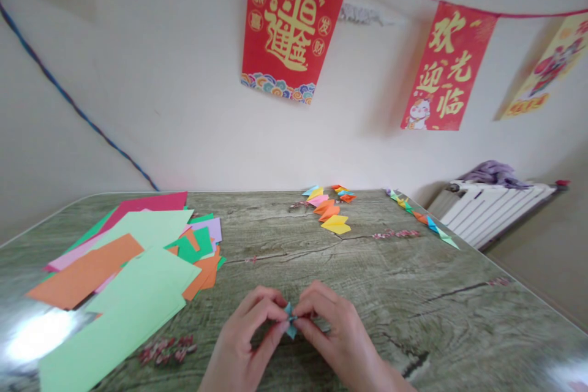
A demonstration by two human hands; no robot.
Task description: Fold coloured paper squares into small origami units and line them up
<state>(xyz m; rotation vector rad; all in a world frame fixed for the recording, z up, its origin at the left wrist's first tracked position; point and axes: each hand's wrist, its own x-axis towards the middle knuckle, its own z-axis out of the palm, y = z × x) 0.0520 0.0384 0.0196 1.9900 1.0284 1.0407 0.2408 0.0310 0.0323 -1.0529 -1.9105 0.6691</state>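
A small folded piece of blue paper (291, 329) is pinched between both hands, low in the middle of the head view. My left hand (250, 334) grips it from the left, thumb and fingers closed on its edge. From the right, my right hand (337, 331) pinches the same piece, its fingertips almost meeting those of the left. The fingers hide part of the paper, so its full shape cannot be made out. Just beneath lies the wood-patterned table (367, 275).
Loose coloured paper sheets (133, 294) overlap on the left. Toward the back stand a row of folded paper pieces (328, 211) and a small folded strip (344, 193). A folded paper chain (420, 218) runs along the right edge, near a radiator (496, 208). Red banners (294, 30) hang on the wall.
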